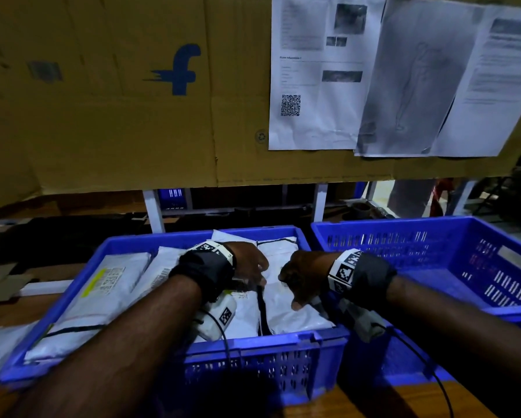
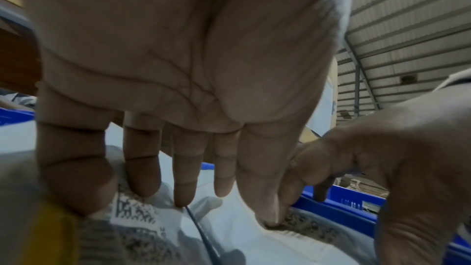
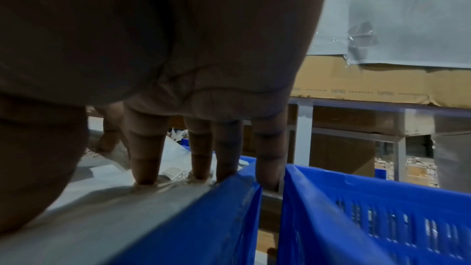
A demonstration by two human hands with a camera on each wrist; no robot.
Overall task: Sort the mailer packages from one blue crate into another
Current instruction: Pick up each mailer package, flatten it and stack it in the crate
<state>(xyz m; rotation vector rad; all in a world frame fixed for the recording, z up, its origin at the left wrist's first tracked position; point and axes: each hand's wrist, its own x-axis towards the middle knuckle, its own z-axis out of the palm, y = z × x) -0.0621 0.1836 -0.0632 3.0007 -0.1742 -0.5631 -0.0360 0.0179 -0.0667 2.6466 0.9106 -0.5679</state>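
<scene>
The left blue crate (image 1: 253, 348) is full of white mailer packages. Both hands reach into its right half. My left hand (image 1: 260, 276) has its fingers straight and its fingertips (image 2: 186, 198) press down on a white mailer (image 2: 229, 229) beside a printed label (image 2: 135, 211). My right hand (image 1: 289, 285) touches the same pile, its straight fingers (image 3: 145, 172) resting on a white mailer (image 3: 102, 184) by the crate's right wall (image 3: 216, 219). The right hand (image 2: 382, 168) also shows in the left wrist view. The right blue crate (image 1: 434, 236) looks empty.
Another mailer with a yellow-edged label (image 1: 102, 297) leans along the left crate's left side. A cardboard panel (image 1: 117, 116) with taped paper sheets (image 1: 319, 70) rises behind the crates. White frame legs (image 1: 155, 212) stand under it. The crates sit on a wooden table (image 1: 373, 399).
</scene>
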